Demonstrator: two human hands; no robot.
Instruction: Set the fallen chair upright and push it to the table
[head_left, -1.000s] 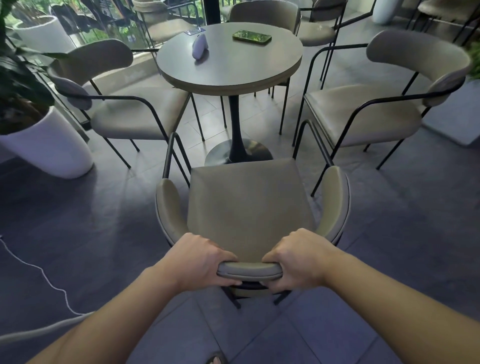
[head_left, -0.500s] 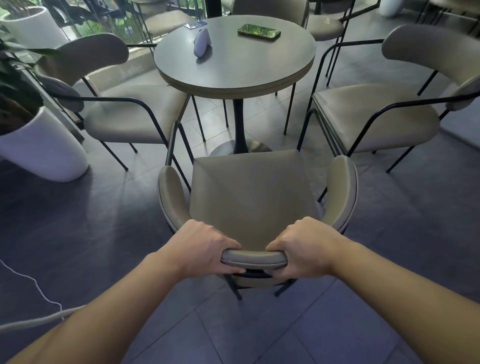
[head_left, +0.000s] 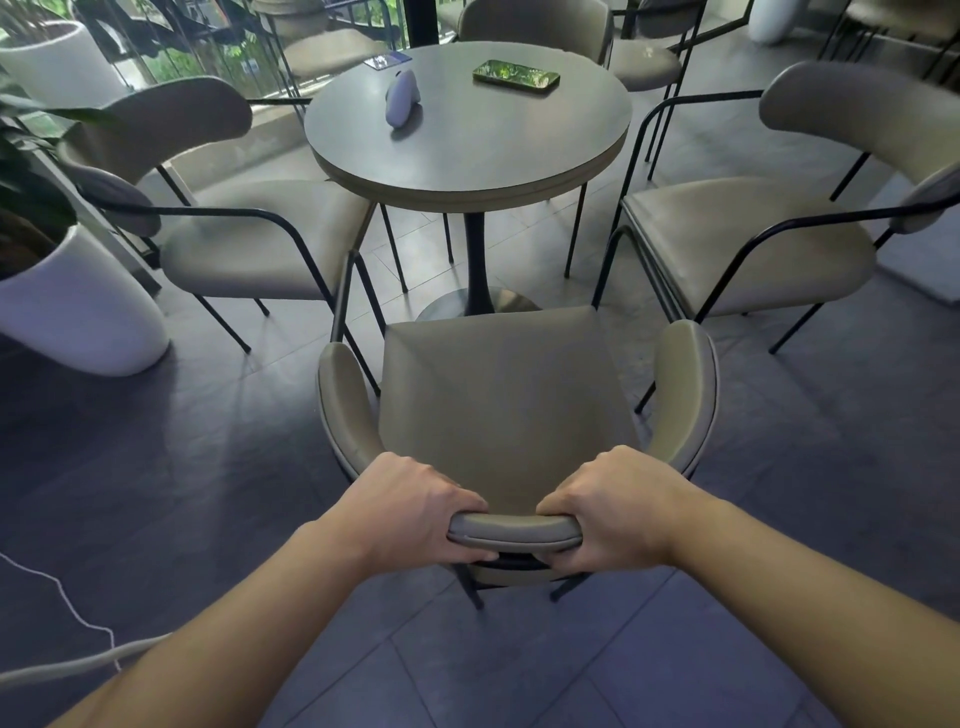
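A beige padded chair (head_left: 498, 405) with thin black legs stands upright right in front of me, its seat facing the round grey table (head_left: 467, 156). My left hand (head_left: 410, 512) grips the curved backrest on its left side and my right hand (head_left: 618, 506) grips it on the right. The seat's front edge lies just short of the table's black pedestal base (head_left: 475, 299), and the table top overhangs beyond it.
Two matching chairs flank the table, one at left (head_left: 249, 234) and one at right (head_left: 748, 234). A phone (head_left: 516, 76) and a white object (head_left: 401, 97) lie on the table. A white planter (head_left: 72, 306) stands at left; a white cable (head_left: 57, 667) runs over the floor.
The chair and I have moved forward toward the table; the seat's front edge now lies close to the pedestal base. Both hands keep the same grip on the backrest.
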